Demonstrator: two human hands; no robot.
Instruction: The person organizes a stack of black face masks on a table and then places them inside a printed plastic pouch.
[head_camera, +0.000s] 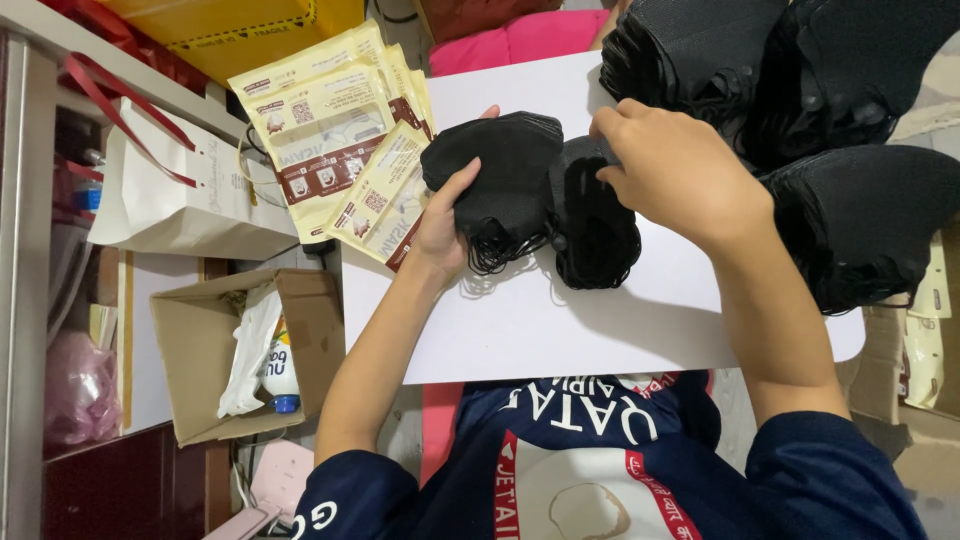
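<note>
Head view looks down on a white board lying across the person's lap, with both bare arms reaching over it. Left hand is curled around a stack of black masks, thumb on the near side and fingertips showing over the far edge, so the stack is gripped and stands on its edge above the board with ear loops hanging below it. Right hand rests on a second stack just beside the first and touching it, fingers bent down and pinching at its top; whether it lifts any single mask cannot be told. Both stacks sit near the middle of the board. Piles of more black masks lie at the right end of the board and beyond it, close to the right forearm. Yellow pouches fan out at the board's left edge, just beside the left hand. Further left stand a white paper bag with red handles and an open cardboard box on the floor holding a bottle.
</note>
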